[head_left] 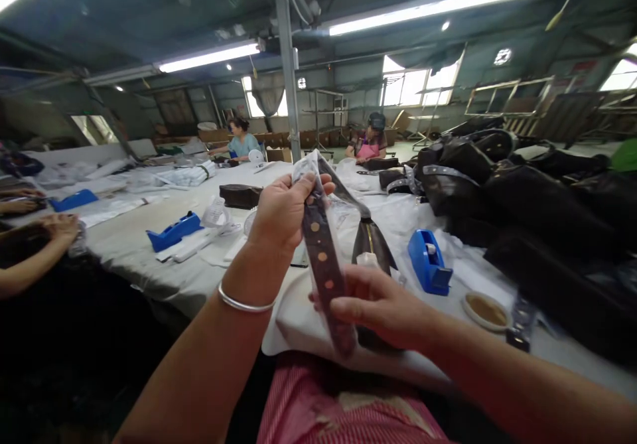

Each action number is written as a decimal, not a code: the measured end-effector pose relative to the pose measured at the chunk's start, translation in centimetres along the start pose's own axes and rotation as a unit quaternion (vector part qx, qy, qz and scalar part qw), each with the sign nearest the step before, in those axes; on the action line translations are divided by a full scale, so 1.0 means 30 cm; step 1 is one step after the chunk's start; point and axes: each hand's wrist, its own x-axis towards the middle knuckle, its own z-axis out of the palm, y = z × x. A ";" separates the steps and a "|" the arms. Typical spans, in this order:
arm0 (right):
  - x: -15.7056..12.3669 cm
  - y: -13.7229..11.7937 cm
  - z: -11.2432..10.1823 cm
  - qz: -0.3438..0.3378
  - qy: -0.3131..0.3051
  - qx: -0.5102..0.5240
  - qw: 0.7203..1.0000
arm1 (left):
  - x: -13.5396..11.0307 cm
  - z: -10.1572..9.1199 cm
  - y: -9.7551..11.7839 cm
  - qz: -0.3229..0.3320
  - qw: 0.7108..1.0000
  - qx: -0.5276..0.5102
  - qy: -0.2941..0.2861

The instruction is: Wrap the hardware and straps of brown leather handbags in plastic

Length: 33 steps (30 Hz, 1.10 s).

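Observation:
A dark strap (pixel 326 271) with a row of round metal studs runs down in front of me, covered in a clear plastic sleeve. My left hand (pixel 283 208), with a silver bangle on its wrist, pinches the strap's upper end, where it bends over. Lower down, my right hand (pixel 381 301) is closed around the strap with the thumb on its near face. From the bend, the other half of the strap slopes down to a dark zipped bag (pixel 372 241) on the table. My right hand partly hides that bag.
A blue tape dispenser (pixel 430 262) and a tape roll (pixel 486 311) sit to the right, beside heaped dark bags (pixel 542 192). Another blue dispenser (pixel 174 231) stands left on the covered table (pixel 134 231). A person's hand (pixel 62 230) works at far left; two people sit across the table.

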 end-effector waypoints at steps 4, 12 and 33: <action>-0.106 0.122 0.122 0.102 0.005 0.086 0.991 | -0.021 -0.019 -0.005 0.010 1.000 -0.004 0.013; -0.152 0.185 0.156 0.126 0.062 0.093 0.986 | -0.323 -0.215 -0.120 -0.130 0.979 0.091 -0.131; -0.046 0.463 0.154 0.235 0.159 0.142 0.948 | -0.596 -0.479 -0.297 0.024 0.860 0.432 -0.271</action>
